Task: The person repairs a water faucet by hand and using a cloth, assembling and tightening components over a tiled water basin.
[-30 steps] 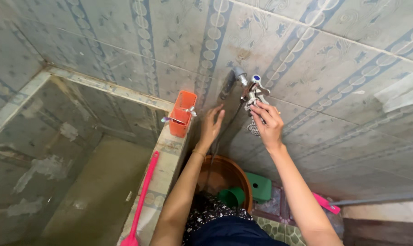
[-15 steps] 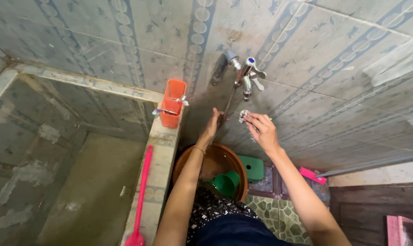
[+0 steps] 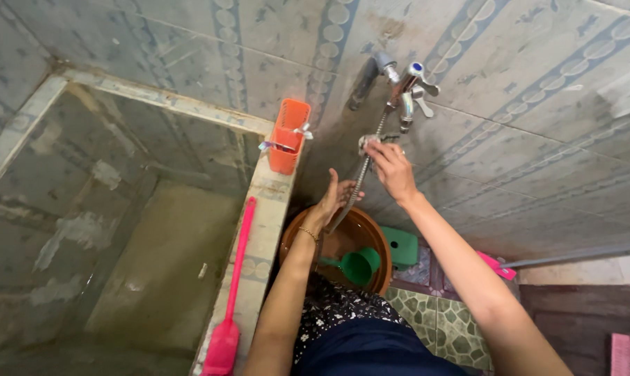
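My right hand grips the metal spray head at the end of a flexible steel hose, just below the chrome wall tap. My left hand is open, palm turned toward the hose, fingers apart beside it, above a brown basin. A thin bracelet sits on my left wrist. The basin holds a green dipper.
An orange plastic basket stands on the tiled ledge of a concrete water tank. A pink brush lies along that ledge. A green box sits behind the basin. A pink-handled tool leans at the right wall.
My right hand has come down from the tap with the spray head. My left hand has lowered a little along the hose. The view has tilted downward.
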